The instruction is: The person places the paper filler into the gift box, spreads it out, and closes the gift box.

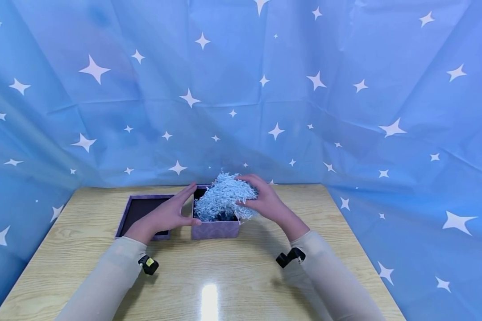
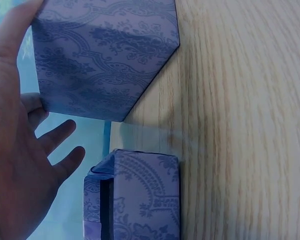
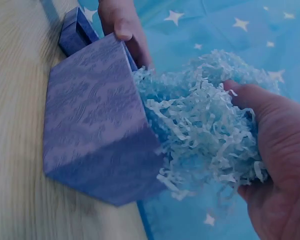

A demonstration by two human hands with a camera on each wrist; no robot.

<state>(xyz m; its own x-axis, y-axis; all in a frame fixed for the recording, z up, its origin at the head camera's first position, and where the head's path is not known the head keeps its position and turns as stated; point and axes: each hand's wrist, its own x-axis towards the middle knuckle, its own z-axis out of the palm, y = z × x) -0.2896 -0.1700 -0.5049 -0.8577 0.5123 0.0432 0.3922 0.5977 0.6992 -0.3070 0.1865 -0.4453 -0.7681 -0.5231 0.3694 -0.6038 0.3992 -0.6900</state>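
Upright purple box (image 1: 215, 230) is set near far edge of tabletop (image 1: 184, 276), about midway between far corners; opening faces up, damask-patterned front wall faces near edge, long axis unclear. Crinkled pale-blue shredded paper (image 1: 226, 195) is gripped by right hand (image 1: 271, 203), bulging over box's right rim. Left wall is braced by left hand (image 1: 169, 215), fingers spread. Shallow, dark-lined lid (image 1: 142, 210) is laid toward far-left corner.

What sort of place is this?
Likely a staged tabletop recording spot: a wood-grain table backed by a star-patterned blue sheet, and a black device worn at each wrist.
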